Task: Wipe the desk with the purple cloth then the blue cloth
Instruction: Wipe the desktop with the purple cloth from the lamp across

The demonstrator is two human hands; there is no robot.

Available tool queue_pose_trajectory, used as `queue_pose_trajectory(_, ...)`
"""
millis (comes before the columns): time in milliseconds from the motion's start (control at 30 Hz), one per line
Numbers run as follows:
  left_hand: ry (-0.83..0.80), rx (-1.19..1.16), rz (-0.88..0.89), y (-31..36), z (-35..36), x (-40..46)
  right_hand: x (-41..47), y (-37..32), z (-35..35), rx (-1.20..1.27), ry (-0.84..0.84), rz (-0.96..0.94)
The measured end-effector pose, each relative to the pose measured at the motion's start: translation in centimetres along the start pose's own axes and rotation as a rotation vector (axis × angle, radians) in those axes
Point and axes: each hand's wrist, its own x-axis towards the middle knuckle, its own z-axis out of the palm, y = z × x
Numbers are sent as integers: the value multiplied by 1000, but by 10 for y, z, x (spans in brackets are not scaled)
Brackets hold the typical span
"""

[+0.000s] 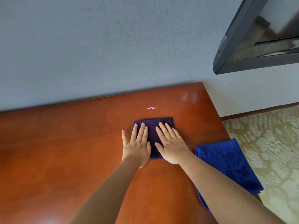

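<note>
A folded purple cloth (152, 135) lies flat on the reddish-brown wooden desk (64, 151), right of centre. My left hand (136, 144) presses palm-down on its left part, fingers spread, the little finger off the cloth on the wood. Beside it, my right hand (169, 143) lies flat on the cloth's right part, fingers extended. A blue cloth (226, 164) lies at the desk's right edge, partly under my right forearm, one corner hanging over the edge.
A small pink mark (151, 108) shows on the desk just beyond the purple cloth. The grey wall (97, 54) borders the desk's far edge. A dark-framed mirror (258, 39) hangs at the upper right. Patterned carpet (271, 143) lies to the right.
</note>
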Motion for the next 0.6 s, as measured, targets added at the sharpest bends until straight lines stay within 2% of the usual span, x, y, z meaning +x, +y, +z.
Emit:
queue_pose_trajectory(333,28,-14,-6,-17,-19,59,57,16,-24,-15,3,28)
queue_pose_trajectory(600,-29,-20,64,-29,-45,97,79,14,-31,17,-13,92)
